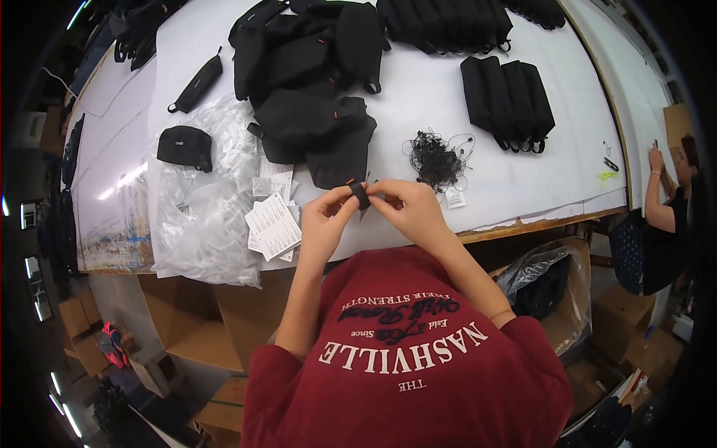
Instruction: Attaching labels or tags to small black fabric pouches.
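Observation:
Near the table's front edge, my left hand point(327, 213) is closed in a pinch on a short black fabric strap point(359, 196). My right hand point(409, 211) meets it from the other side, thumb and fingertips pressed together at the strap; what they grip there is too small to make out. Just beyond lies a heap of black fabric pouches point(317, 123). To the left of my left hand are white printed paper tags point(274, 227), several fanned over each other. A tangle of black tag strings point(438, 166) sits beyond my right hand, with a small white tag point(455, 197) beside it.
Clear plastic bags point(202, 239) cover the left part, a black pouch point(184, 146) on them. Another pouch point(198, 84) lies farther back. Rows of black pouches point(509, 103) occupy the right. Cardboard boxes point(202, 321) stand below the table point(556, 183). Another person point(665, 216) is at far right.

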